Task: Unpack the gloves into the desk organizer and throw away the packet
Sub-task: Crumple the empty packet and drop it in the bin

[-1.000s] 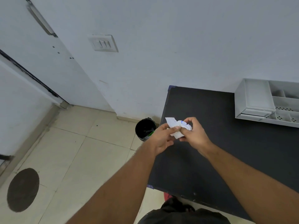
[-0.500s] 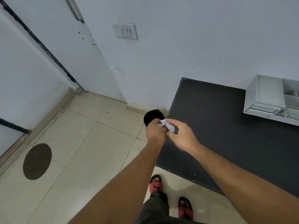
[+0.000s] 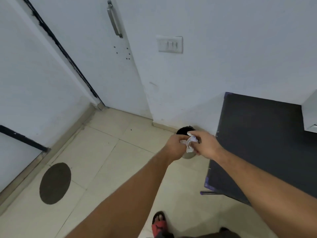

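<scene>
White walls, a door and pale floor tiles fill our head view, with the dark table (image 3: 260,134) at right and a corner of the desk organizer (image 3: 309,115) on it. Our left hand (image 3: 175,146) and right hand (image 3: 208,146) clamp their fingers on the crumpled packet (image 3: 190,143) above the black bin (image 3: 184,131), which they mostly hide. Released off-centre, we judge the light packet could miss onto the floor. Open tiles lie left; table edge crowds right.

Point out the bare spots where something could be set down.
The dark table is bare between its wall edge and the white organizer. The floor tiles are open. It is crowded over the bin, where both hands crumple the packet.
</scene>
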